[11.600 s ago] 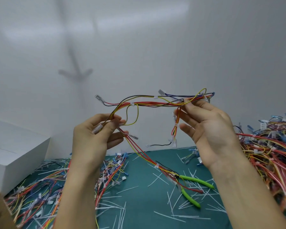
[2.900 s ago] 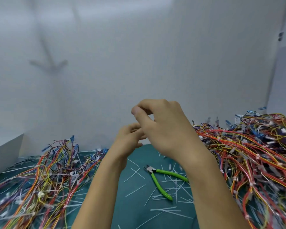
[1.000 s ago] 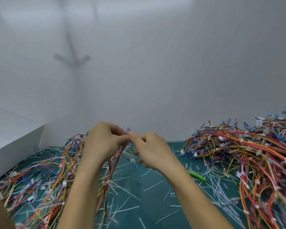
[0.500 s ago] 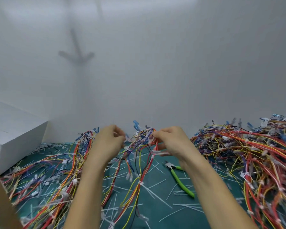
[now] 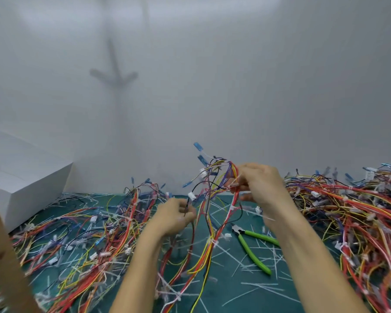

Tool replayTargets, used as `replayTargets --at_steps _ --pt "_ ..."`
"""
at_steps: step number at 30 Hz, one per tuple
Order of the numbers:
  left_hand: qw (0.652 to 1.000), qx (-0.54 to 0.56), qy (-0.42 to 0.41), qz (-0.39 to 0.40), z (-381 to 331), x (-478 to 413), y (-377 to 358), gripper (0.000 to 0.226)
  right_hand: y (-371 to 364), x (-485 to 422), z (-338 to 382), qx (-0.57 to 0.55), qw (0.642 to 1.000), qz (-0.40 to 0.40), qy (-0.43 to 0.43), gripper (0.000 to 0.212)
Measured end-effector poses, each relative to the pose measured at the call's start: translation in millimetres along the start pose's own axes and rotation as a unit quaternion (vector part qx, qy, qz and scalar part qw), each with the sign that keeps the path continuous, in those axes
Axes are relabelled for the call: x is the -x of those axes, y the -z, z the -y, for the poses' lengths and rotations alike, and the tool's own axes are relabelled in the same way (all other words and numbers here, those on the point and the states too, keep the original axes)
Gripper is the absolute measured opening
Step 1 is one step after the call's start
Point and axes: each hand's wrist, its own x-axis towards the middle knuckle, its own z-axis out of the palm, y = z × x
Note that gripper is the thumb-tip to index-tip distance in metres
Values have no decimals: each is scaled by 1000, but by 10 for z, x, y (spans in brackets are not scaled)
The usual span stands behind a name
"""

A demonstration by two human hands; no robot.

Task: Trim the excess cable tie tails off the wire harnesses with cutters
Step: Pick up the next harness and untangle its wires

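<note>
Right hand (image 5: 256,182) pinches raised multicoloured wire harness (image 5: 213,241); left hand (image 5: 175,214) grips its lower strands. Green-handled cutters (image 5: 252,247) lie on teal mat (image 5: 226,280) between wire heaps (image 5: 359,222).

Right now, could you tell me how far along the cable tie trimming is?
Done: cut tie tails litter the mat. In hand: the left hand and right hand hold one harness up, with the cutters lying unheld on the mat. Left: that harness appears untrimmed, and the left pile and right pile flank it; which is finished I cannot tell.
</note>
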Motion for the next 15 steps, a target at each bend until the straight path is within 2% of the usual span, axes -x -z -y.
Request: replayTargets --at_steps 3,5,9,13,15 --pt "993 92 -54 -56 -87 1 34 19 -42 -2 -26 38 999 37 0 22" --pt "986 141 -76 -39 -102 7 25 12 -46 -17 -44 62 997 53 -2 26" --pt "998 -14 -66 -5 43 -37 -225 38 -31 -42 -108 121 990 66 -7 36" --pt "999 32 -36 -19 78 -83 -440 28 -4 -135 -224 223 973 62 -27 27" --pt "996 76 -1 -47 69 -124 -430 33 16 -163 -267 280 957 62 -49 22"
